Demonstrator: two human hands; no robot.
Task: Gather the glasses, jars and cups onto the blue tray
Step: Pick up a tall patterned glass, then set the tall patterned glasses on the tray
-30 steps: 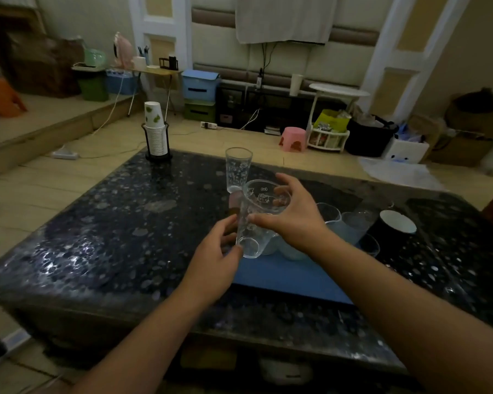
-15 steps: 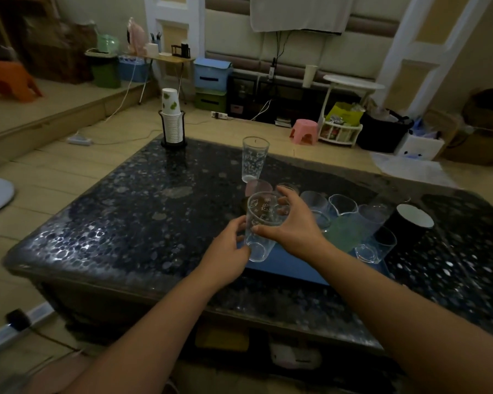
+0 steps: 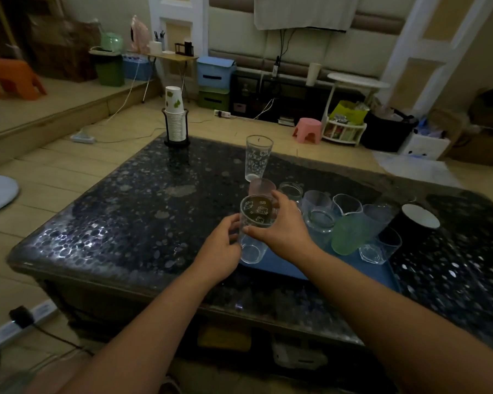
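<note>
We grip the printed glass point(image 3: 254, 228) with both hands, left hand point(image 3: 221, 245) and right hand point(image 3: 282, 226) wrapped round it; we should lower it upright onto the blue tray point(image 3: 282, 265), clear of the jars point(image 3: 319, 223).

Far left on dark pebbled worktop point(image 3: 111, 211): paper-cup stack point(image 3: 174, 115) in black holder; pink stool point(image 3: 308, 130) and orange stool point(image 3: 12, 78) on floor beyond

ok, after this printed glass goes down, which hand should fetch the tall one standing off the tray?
Probably left. The left hand only steadies the held glass, which the right hand grips. The tall glass stands straight ahead beyond the blue tray, with open table before the left hand.
</note>
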